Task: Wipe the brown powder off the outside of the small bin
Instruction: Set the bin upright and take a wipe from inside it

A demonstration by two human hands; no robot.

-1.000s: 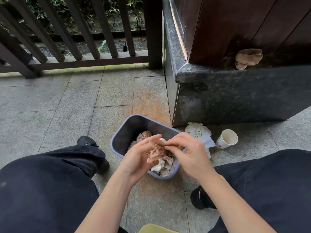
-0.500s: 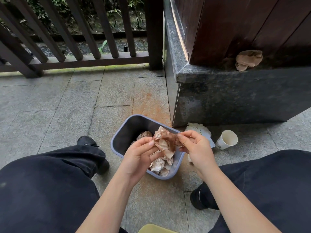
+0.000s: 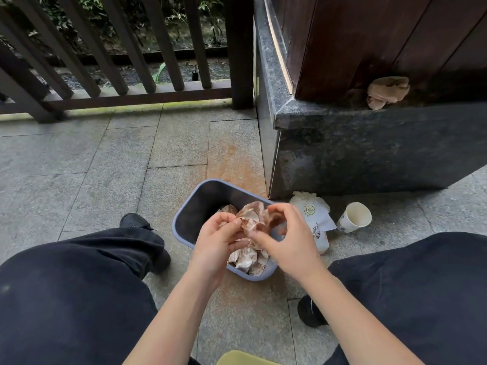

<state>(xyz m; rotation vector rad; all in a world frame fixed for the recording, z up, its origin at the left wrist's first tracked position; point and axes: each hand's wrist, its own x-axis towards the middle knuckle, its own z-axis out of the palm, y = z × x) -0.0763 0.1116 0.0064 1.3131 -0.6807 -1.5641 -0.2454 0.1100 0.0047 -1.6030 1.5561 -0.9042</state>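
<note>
The bin (image 3: 200, 206) sits on the floor (image 3: 105, 167) between the person's knees, just off the corner of the stone ledge (image 3: 369, 143), its open top facing up and stained wads (image 3: 247, 259) piled at its near end. Above it both hands work one brown-smeared tissue (image 3: 254, 219). The left hand (image 3: 218, 241) pinches its left edge between thumb and fingertips; the right hand (image 3: 287, 241) has curled fingers on its right side and top, so each grip has closed on the paper and on nothing else.

This looks like the step of refolding or balling up the wipe, either to find a clean face or to drop it in with the others. No hand touches the bin, and its outer walls are mostly hidden from above, so I cannot tell how much powder is left there. The next move likely calls for one hand to steady or tilt the bin while the other rubs a wall with fresh paper.

Rust-coloured dust (image 3: 232, 164) stains the floor around it. A tissue pack (image 3: 313, 214) and a paper cup (image 3: 354, 217) lie just right of the bin, and another wad (image 3: 387, 92) rests up on the ledge.
</note>
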